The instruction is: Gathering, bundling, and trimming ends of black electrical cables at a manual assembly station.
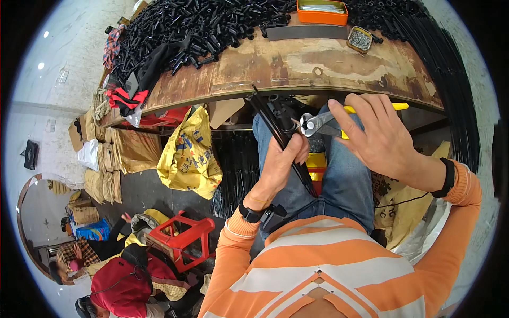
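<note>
- Looking down from the head, the left hand is curled around some thin black rods and a short black tube.
- The right hand is wrapped around pliers with yellow handles, which stand apart. The shiny nose is next to the left thumb, and I can't tell if it bites anything.
- It looks like the pinching or nipping step, with the pliers brought to the held parts. The next move seems to call for a still left hand and a good squeeze from the right.
- The rods and tube are in the left hand, above the lap. The rods are long, straight and slanted, poking out past both ends of the fist. The tube is fatter, with a round hole on top.
- Past both hands is the wooden table. Small black tubes are heaped beyond the left hand; a tin of tiny metal bits sits beyond the right.
</note>
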Demonstrator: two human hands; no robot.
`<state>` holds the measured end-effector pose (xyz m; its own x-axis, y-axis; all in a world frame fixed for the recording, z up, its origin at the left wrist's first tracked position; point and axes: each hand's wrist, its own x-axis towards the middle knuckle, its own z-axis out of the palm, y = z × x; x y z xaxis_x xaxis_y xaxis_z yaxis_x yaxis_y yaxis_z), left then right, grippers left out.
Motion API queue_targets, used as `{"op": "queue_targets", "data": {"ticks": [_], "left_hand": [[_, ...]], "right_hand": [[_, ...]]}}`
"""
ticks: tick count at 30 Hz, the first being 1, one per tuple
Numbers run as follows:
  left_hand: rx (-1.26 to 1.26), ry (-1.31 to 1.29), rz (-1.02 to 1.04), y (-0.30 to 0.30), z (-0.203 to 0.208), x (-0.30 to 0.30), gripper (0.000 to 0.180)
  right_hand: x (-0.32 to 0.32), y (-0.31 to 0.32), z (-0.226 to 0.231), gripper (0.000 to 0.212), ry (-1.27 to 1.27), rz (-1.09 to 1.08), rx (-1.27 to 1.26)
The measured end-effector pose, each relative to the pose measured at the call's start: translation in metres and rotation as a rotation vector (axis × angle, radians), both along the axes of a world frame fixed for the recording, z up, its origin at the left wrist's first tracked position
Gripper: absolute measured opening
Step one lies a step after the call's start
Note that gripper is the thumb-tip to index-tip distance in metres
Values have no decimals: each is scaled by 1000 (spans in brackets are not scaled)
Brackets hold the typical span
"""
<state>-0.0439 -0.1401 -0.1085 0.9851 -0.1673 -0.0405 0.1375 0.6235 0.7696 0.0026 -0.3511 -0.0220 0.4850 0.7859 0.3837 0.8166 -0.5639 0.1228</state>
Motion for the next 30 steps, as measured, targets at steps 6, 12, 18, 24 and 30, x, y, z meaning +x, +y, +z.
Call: {"op": "queue_targets", "data": {"ticks": [6,12,18,24,30], "left_hand": [[94,-9,0,0,-1,2,20],[50,-17,-61,3,-5,3,17],[22,-88,-163,12,-10,4,17],[2,-72,-194,9,-7,3,15],[63,2,11,3,-13,11,18]], "right_hand": [[-9,0,8,79,-115,-33,-114],[-5,-3,1,76,-12,-57,-44],[4,-13,10,56,439,48,-170],[-2,4,18,44,1664,-279,156],[0,-4,-15,55,212,-26,197]]}}
